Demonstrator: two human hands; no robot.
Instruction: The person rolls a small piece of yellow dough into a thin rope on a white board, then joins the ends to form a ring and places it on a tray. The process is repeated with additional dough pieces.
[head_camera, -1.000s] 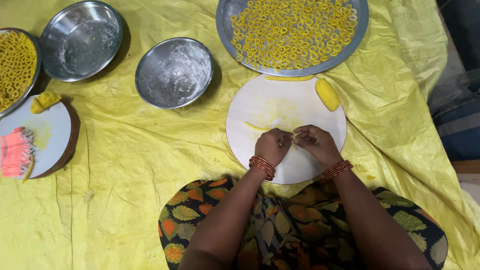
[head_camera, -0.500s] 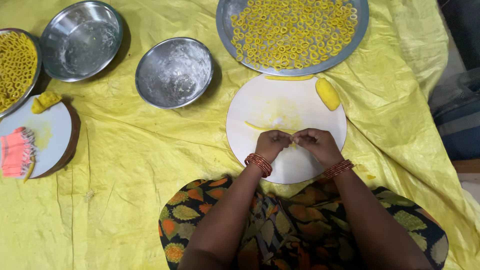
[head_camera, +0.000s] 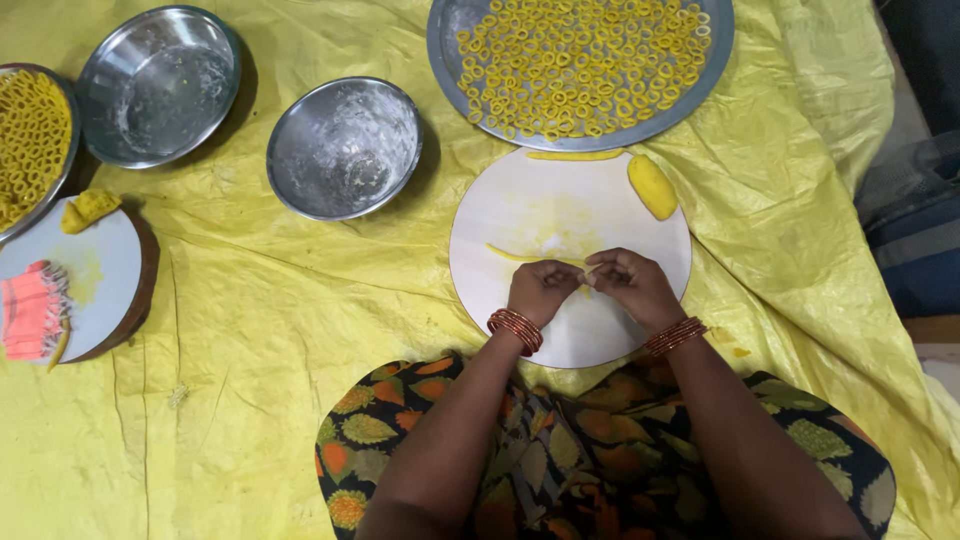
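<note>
Head view showed the left hand (head_camera: 540, 290) and right hand (head_camera: 628, 286) meeting over the round white board (head_camera: 600, 205), fingers pinched shut on a thin yellow dough strand (head_camera: 520, 257) lying across it. A dough lump (head_camera: 652, 186) sat near the board's far edge, just below the steel tray of rings (head_camera: 580, 68).

the scene is evenly and fairly brightly lit, soft light with no hard beam. the yellow sheet (head_camera: 250, 330) reflects a mild sheen along its creases, and the two empty steel bowls (head_camera: 345, 148) at the far left carry dull, pale glare on their inner walls. shadows are short and soft: a dark rim hugs the right side of each bowl, and faint shade lies under the hands on the round white board (head_camera: 520, 200). focus is sharp across the middle; the far right edge falls dim and murky.
</note>
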